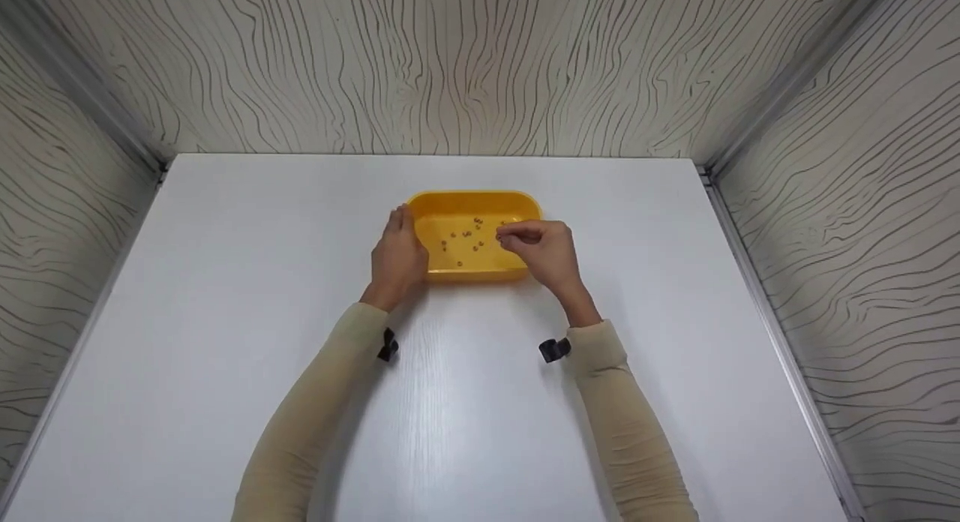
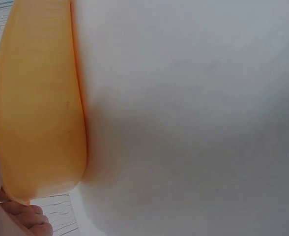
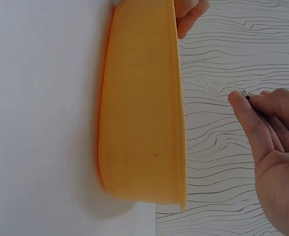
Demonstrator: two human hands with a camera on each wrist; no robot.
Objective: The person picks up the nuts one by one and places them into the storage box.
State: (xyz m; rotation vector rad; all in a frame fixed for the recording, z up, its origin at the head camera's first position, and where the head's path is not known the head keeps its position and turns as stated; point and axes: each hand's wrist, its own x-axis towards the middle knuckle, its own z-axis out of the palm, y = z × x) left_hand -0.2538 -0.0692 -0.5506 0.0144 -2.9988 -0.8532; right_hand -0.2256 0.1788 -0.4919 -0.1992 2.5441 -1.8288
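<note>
A yellow plastic tub (image 1: 480, 277) stands on the white table, with several small metal nuts (image 1: 481, 244) scattered over its floor. My left hand (image 1: 400, 256) grips the tub's left end, fingers around the rim; in the left wrist view only part of that hand (image 2: 21, 219) shows, beside the tub wall (image 2: 41, 108). Over the tub's right side, my right hand (image 1: 551, 253) pinches one small metal nut (image 3: 245, 94) between thumb and fingertips. The right wrist view has this hand (image 3: 277, 132) raised above the rim of the tub (image 3: 139, 108).
The white table (image 1: 225, 319) reaches back to a panel with a wavy line pattern (image 1: 465, 72). Similar panels rise at the left and right, with metal posts (image 1: 795, 79) in the corners. A dark wrist camera (image 1: 553, 350) sits by the right sleeve.
</note>
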